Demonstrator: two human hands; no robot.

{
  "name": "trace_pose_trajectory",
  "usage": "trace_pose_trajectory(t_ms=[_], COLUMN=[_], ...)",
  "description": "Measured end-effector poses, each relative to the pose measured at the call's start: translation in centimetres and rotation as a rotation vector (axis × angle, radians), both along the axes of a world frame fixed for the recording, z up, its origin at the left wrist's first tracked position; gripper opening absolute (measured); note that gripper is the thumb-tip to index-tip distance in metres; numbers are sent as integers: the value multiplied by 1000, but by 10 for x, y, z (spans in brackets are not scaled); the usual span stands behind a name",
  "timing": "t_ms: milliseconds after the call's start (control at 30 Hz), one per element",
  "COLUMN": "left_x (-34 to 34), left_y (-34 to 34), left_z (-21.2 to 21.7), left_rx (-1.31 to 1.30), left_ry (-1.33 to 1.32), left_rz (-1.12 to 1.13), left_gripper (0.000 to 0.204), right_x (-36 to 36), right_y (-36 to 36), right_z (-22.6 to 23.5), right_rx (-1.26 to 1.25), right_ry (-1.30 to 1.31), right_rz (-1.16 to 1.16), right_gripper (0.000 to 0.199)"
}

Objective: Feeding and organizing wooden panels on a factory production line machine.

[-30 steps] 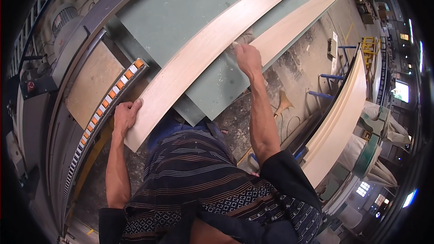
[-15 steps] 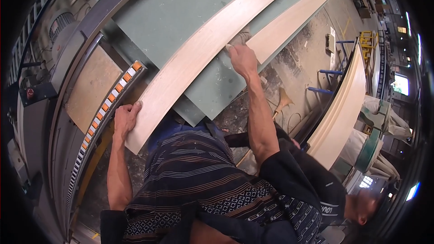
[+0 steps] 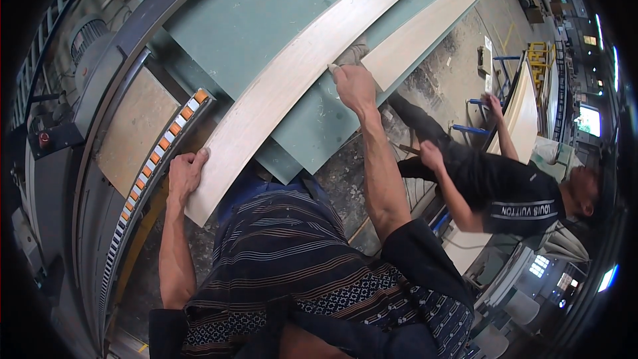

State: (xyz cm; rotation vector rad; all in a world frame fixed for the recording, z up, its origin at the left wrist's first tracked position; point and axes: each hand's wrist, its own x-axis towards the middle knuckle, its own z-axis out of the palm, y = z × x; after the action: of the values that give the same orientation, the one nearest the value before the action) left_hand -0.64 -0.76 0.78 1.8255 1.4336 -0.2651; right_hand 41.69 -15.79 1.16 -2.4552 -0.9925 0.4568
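A long pale wooden board (image 3: 279,93) lies slantwise over a green-topped work table (image 3: 219,33), its near end jutting past the table toward me. My left hand (image 3: 188,176) grips the left edge of that near end, thumb on top. Farther along, on the right edge, my right hand (image 3: 354,86) is closed, thumb and fingertips against the board. Just beyond it lies a greyish cloth-like thing (image 3: 352,55), partly hidden by the board. A second pale board (image 3: 432,30), tapering at its far end, rests to the right on the table.
A curved strip of orange and white rollers (image 3: 159,149) runs along my left, beside a machine with a red button (image 3: 44,138). On my right, a co-worker (image 3: 478,179) in dark clothes is beside stacked pale boards (image 3: 525,110) and blue supports (image 3: 470,131).
The co-worker has moved up along my right side, and both of that person's hands now show. My hands and the long board have hardly moved.
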Motion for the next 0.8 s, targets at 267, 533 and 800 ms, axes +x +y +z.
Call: trace_pose_trajectory(t_ms=[267, 533, 800], left_x=[-1, 0, 1], left_y=[-1, -1, -2], left_z=[-2, 4, 3], left_rx=[10, -17, 3], left_ry=[-26, 5, -34], left_rz=[14, -4, -12], left_gripper=[69, 66, 67], right_x=[-7, -26, -1], right_y=[-1, -12, -29], right_z=[-1, 7, 10], right_rx=[21, 46, 436], right_ry=[42, 253, 597], right_rz=[-21, -43, -254], right_gripper=[34, 33, 19])
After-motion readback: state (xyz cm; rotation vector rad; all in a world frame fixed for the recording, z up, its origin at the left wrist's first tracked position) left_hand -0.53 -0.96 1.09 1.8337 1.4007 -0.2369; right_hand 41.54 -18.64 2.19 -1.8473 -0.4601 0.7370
